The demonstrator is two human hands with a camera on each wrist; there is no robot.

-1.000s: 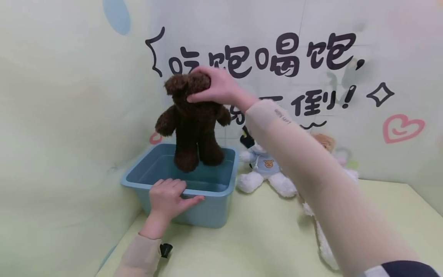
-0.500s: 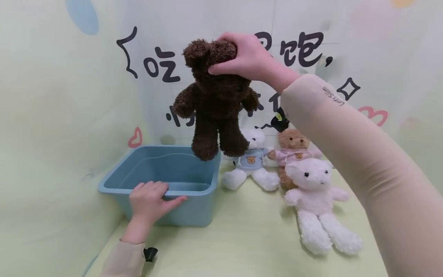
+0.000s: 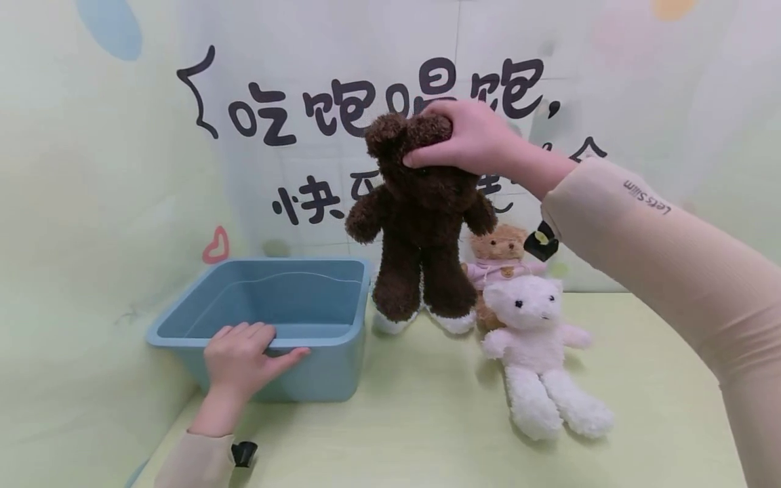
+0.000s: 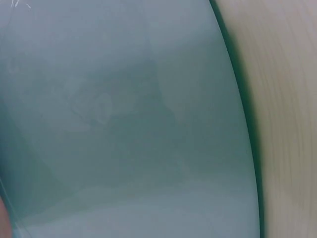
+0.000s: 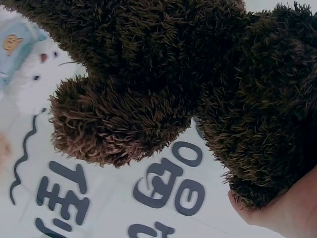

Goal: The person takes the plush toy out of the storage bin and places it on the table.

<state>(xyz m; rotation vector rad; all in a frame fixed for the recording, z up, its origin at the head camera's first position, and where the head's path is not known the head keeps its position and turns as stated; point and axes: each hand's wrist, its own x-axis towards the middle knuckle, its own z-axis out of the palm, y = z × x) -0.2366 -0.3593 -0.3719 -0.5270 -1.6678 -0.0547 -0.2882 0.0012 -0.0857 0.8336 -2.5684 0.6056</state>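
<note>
My right hand [image 3: 472,141] grips a dark brown teddy bear [image 3: 421,217] by the head and holds it upright in the air, right of the blue plastic tub [image 3: 329,369]. In the right wrist view the bear's shaggy fur [image 5: 148,49] fills most of the picture, with part of the hand at the lower right. My left hand [image 3: 241,359] grips the tub's front rim, fingers over the edge and thumb along the outside. The left wrist view shows mostly the tub's smooth wall [image 4: 133,129]. Inside the tub, the visible part holds nothing.
A white teddy bear [image 3: 531,352] sits on the pale green table [image 3: 427,434]. Behind it is a tan bear in a pink top [image 3: 503,247]. A white bear in blue [image 5: 29,69] is mostly hidden behind the brown one in the head view. A wall with black lettering [image 3: 268,115] stands behind.
The brown bear has left the space over the tub, gone up, then right and down a little, in my right hand. My left hand stays on the rim. The head view has turned right.
</note>
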